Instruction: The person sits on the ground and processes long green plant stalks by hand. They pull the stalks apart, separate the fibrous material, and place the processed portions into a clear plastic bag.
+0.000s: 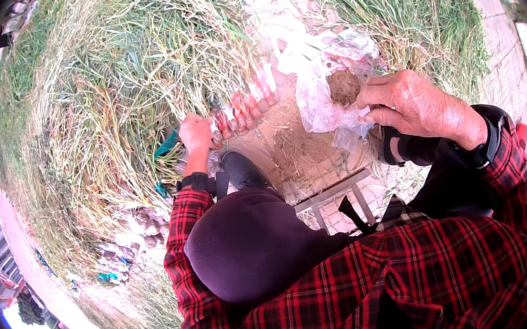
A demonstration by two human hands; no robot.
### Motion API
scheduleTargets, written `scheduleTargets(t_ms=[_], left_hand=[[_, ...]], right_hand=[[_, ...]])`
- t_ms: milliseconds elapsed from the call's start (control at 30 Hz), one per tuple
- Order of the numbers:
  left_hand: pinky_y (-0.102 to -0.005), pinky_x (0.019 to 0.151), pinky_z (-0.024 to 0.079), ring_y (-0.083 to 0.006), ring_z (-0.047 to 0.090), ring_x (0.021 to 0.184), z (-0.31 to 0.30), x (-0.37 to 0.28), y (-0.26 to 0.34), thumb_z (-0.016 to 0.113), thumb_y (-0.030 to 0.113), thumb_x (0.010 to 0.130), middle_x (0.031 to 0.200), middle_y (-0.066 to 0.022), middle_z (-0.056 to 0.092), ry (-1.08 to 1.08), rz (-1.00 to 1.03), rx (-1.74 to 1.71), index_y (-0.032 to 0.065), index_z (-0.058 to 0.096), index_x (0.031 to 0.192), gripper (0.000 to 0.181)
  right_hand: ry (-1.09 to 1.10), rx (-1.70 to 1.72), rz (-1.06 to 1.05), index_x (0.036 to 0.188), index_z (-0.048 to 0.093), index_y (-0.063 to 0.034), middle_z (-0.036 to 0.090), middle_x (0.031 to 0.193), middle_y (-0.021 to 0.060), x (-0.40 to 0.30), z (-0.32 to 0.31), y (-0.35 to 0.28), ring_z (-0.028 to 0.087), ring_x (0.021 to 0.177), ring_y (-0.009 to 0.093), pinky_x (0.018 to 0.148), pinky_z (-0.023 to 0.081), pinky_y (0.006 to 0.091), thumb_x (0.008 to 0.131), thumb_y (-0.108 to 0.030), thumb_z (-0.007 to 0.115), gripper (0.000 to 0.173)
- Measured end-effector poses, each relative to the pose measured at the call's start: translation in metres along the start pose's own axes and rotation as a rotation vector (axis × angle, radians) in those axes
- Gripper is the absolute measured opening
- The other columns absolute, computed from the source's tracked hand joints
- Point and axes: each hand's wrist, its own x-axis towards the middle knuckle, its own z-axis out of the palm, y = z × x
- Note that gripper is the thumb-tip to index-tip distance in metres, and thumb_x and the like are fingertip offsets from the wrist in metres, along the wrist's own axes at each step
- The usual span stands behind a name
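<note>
On the ground ahead, small plastic bags with brownish contents (240,118) stand side by side in a slanting row. My left hand (195,132) is at the row's near left end, its fingers bent against one of the bags; whether it grips that bag cannot be told. Right of the row, a whitish plastic bag (310,103) lies spread open, with brown, soil-like material (344,87) inside. Over the bag's right edge is my right hand (402,102), thumb and fingertips near each other; what is between them, if anything, is unclear.
Heaps of cut grass (136,72) lie at the left, with more grass (402,12) at the upper right. Loose soil (303,145) covers paving between my feet. A low frame (332,190) stands just before my body. My shoe (244,169) is beside the row.
</note>
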Motion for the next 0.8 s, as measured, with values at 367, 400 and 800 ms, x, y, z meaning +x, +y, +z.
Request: scheduleTargets(t_ms=[367, 400, 800], left_hand=[[-0.0237, 0.055, 0.052, -0.0089, 0.059, 0.063, 0.054, 0.046, -0.05, 0.063, 0.006, 0.088, 0.074, -0.0028, 0.062, -0.079, 0.036, -0.428, 0.001, 0.064, 0.102, 0.014], [-0.0263, 0.062, 0.055, -0.0136, 0.063, 0.07, 0.042, 0.05, -0.035, 0.061, 0.008, 0.09, 0.081, -0.0066, 0.064, -0.242, -0.057, -0.391, -0.0001, 0.063, 0.103, 0.015], [-0.0288, 0.067, 0.056, -0.0177, 0.066, 0.075, -0.097, 0.013, -0.005, 0.056, 0.018, 0.095, 0.087, -0.0089, 0.067, -0.291, -0.256, -0.6, -0.0008, 0.064, 0.106, 0.023]], right_hand=[[-0.063, -0.011, 0.052, 0.096, 0.06, -0.0024, 0.058, 0.08, 0.0156, 0.002, -0.005, -0.003, 0.059, 0.076, 0.039, 0.067, 0.048, 0.0444, 0.083, -0.014, 0.066, 0.019], [-0.057, -0.004, 0.058, 0.096, 0.06, -0.0024, 0.058, 0.08, 0.0156, 0.001, -0.003, -0.001, 0.059, 0.076, 0.04, 0.067, 0.048, 0.0443, 0.083, -0.014, 0.066, 0.019], [-0.069, -0.014, 0.039, 0.098, 0.059, -0.002, 0.057, 0.082, 0.0164, -0.006, -0.007, -0.005, 0.058, 0.076, 0.041, 0.066, 0.048, 0.0447, 0.083, -0.015, 0.066, 0.02]])
